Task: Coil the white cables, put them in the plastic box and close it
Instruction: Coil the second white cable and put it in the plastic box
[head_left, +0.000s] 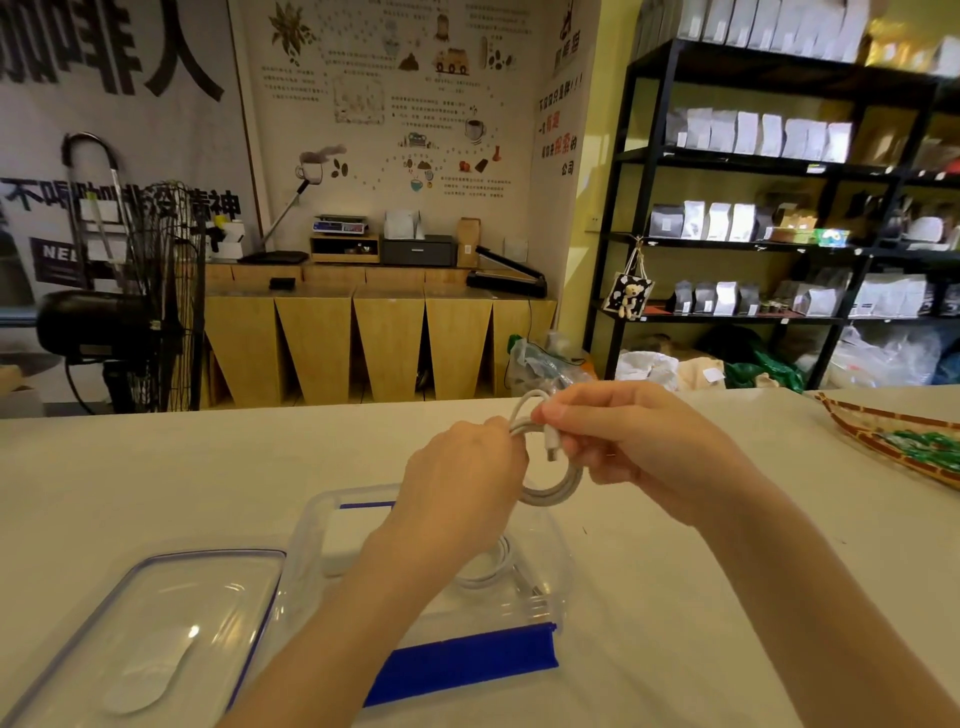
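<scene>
A white cable (558, 486) hangs as a small coil between both hands, above the open clear plastic box (311, 525). My left hand (462, 483) grips the coil's left side. My right hand (639, 441) pinches the top loop, and the plug end dangles just below its fingers. Inside the box lies a second coiled white cable (493, 569), partly hidden by my left forearm. The box has blue clips at its near and far edges. Its clear lid (156, 623) with a blue rim lies flat on the table to the left.
The white table (156, 467) spreads around the box. A woven tray (893, 441) with green items sits at the right edge. Beyond the table stand a black fan (130, 312), a wooden counter (363, 338) and black shelves (753, 234) of bags.
</scene>
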